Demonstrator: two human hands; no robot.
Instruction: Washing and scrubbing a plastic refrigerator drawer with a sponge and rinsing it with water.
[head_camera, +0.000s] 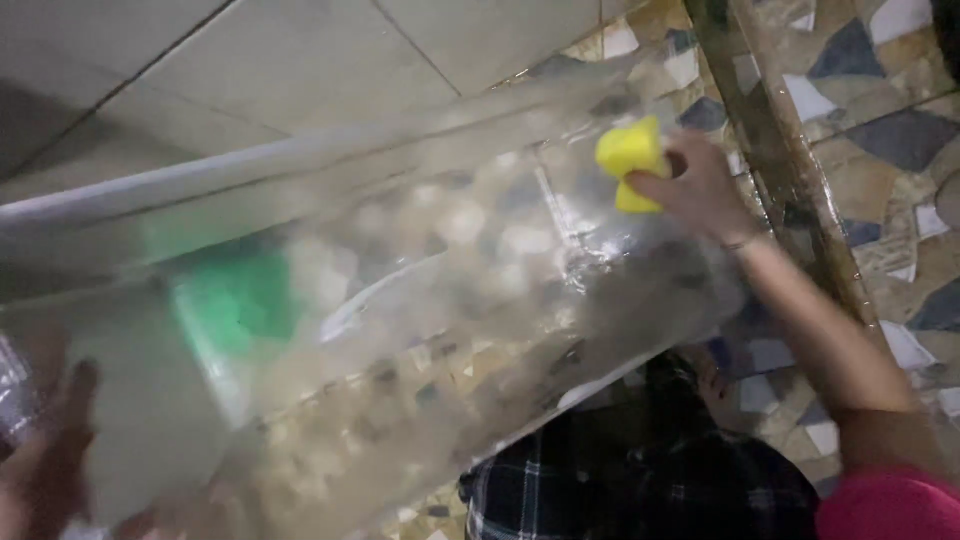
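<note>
While tilted across the lap, clear bin (420, 300) gripped at its near end by left hand (45, 460), right hand (700, 185) closed on yellow sponge (632, 160), scrubbing far end; suds, scrubbing unfinished.

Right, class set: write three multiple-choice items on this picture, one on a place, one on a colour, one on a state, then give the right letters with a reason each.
1. Where is the sponge?
A. on the floor
B. against the far end of the clear panel
C. on the checked cloth

2. What colour is the sponge?
A. yellow
B. red
C. blue

3. How is the right hand?
A. flat and empty
B. closed around the sponge
C. out of view

Answers:
1 B: the sponge is pressed on the panel's far end.
2 A: it is bright yellow.
3 B: the fingers wrap around the sponge.
</note>
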